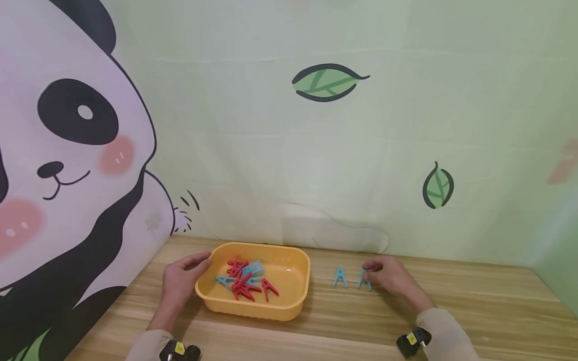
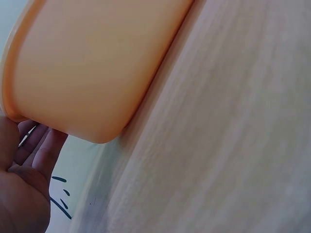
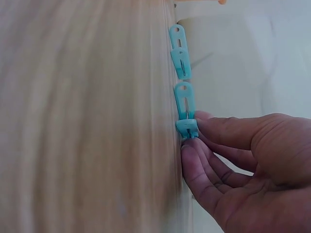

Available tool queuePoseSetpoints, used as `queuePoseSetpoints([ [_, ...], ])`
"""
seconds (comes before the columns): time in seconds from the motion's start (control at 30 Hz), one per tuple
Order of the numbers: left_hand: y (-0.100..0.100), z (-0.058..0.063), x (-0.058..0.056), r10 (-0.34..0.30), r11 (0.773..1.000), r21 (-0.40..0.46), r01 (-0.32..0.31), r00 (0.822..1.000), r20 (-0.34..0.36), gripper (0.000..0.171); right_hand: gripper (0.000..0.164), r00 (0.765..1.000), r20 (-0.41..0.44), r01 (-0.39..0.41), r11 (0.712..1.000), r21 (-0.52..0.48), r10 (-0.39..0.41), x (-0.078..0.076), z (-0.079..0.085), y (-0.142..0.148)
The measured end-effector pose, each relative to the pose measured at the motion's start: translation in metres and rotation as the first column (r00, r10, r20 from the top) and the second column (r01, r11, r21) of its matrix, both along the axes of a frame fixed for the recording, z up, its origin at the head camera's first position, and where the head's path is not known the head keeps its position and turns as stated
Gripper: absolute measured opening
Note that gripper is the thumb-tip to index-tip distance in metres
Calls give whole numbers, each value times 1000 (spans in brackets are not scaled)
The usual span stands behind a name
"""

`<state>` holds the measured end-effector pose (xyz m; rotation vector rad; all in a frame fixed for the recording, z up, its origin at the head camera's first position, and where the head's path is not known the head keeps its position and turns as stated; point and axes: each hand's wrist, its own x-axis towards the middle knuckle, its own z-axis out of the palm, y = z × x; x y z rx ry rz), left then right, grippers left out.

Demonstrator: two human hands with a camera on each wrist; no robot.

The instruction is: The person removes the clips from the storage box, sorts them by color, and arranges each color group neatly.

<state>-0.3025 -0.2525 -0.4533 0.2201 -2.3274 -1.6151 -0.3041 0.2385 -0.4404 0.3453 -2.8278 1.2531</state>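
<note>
While pinching a blue clothespin (image 3: 182,109) between the thumb and fingers of the right hand (image 1: 385,276), to the right of the tub (image 1: 253,312), touching also the left end of this tub with the left hand (image 1: 179,278). Cannot tell if gripping the rim with the left hand or only resting against it. With both hands well apart, on opposite sides of the tub.

Just to the right of the tub, can see a second blue clothespin (image 1: 340,273), between the tub and the pinched one. Inside the tub, can notice red clothespins (image 1: 242,287) and other blue clothespins (image 1: 254,269), mixed in a loose heap, mostly toward the tub's left half.

Under the tub, can see a light brown table (image 1: 496,291) with wood grain. On the near side of the tub, can see pale sleeves (image 1: 451,336). Behind the tub, can find a pale green wall (image 1: 271,165), printed with green leaves (image 1: 327,82), and to the tub's left, a big panda (image 1: 90,175).
</note>
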Motion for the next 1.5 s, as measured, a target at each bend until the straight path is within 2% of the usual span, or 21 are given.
queuePoseSetpoints([
  [0.57, -5, 3, 1, -7, 1000, 2, 7, 1000, 18, 38, 23, 999, -8, -53, 998, 20, 53, -4, 2, -3],
  [0.73, -2, 2, 0, -8, 1000, 14, 8, 1000, 13, 37, 25, 1000, -19, -9, 999, 44, 10, -2, 10, -3],
  [0.83, 1, 1, -1, -9, 1000, 25, 8, 1000, 8, 36, 25, 998, -58, 16, 998, 58, -13, 1, 18, -8],
  [0.93, 3, 0, -2, -9, 999, 32, 9, 1000, 3, 36, 24, 994, -106, -3, 999, 45, 8, 6, 30, -19],
  [1.07, 4, -2, -3, -3, 999, 35, 4, 1000, -7, 34, 23, 988, -140, -70, 998, -6, 69, 13, 42, -43],
  [1.3, 1, -3, -1, 0, 999, 38, 0, 1000, -3, 35, 18, 965, -204, -178, 983, -48, 165, 15, 53, -92],
  [1.5, -1, -1, -1, 0, 999, 40, 1, 1000, -12, 34, 18, 947, -199, -268, 961, -64, 251, 15, 59, -132],
])
